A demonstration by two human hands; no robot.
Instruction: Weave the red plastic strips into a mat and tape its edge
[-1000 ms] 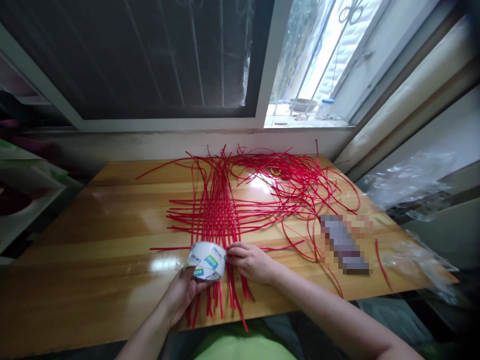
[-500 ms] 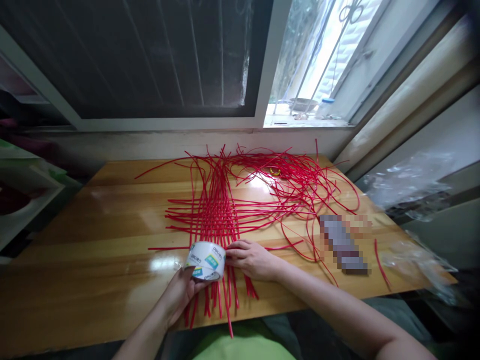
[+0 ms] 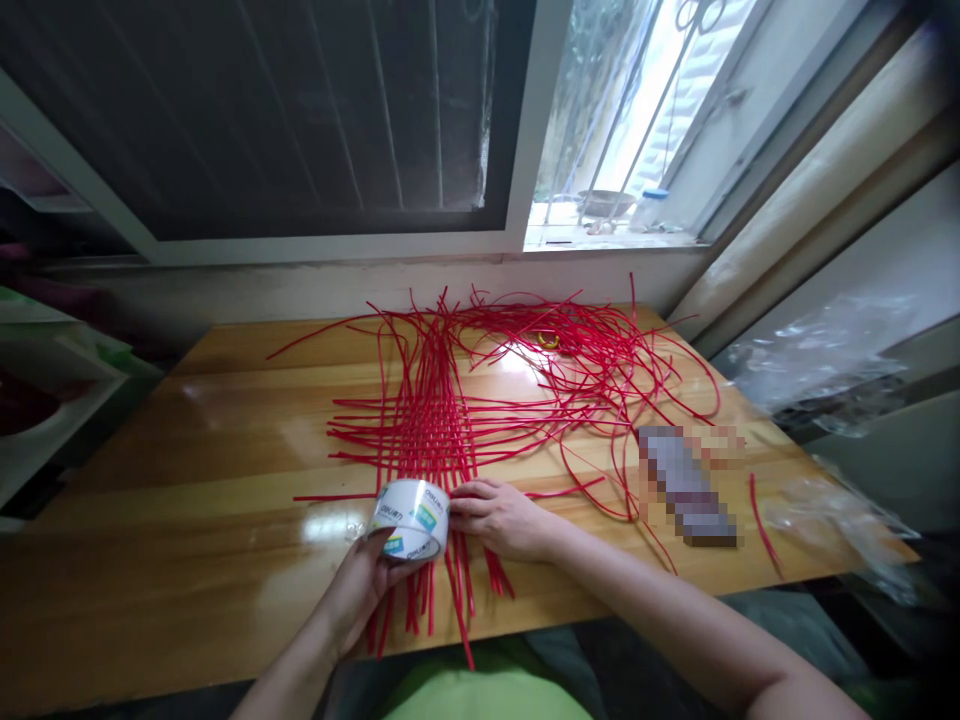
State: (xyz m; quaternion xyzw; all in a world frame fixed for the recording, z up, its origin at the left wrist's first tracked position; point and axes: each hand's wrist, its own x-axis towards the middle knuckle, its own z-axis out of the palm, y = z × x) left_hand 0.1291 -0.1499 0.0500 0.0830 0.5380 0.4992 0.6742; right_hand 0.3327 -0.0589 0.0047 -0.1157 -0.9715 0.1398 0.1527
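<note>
A wide roll of clear packing tape (image 3: 409,518) with printed labels sits in my left hand (image 3: 365,578), whose fingers are closed round its lower left side. It is held over the near part of a lattice of woven red strands (image 3: 436,432) on the table. My right hand (image 3: 495,518) rests against the roll's right side and over the strands, its fingers bent and pressed together. What those fingertips pinch is hidden. Loose strand ends stick out below both hands, toward the table's front edge.
A tangled heap of red strands (image 3: 592,350) lies at the back right, with a small yellow ring (image 3: 548,341) among it. A blurred-out object (image 3: 686,485) is on the right of the wooden table (image 3: 187,520). Crumpled clear plastic (image 3: 840,525) hangs at the right edge.
The tape roll has turned slightly in my left hand, and one near strand end has shifted a little to the right. My right hand stays in place.
</note>
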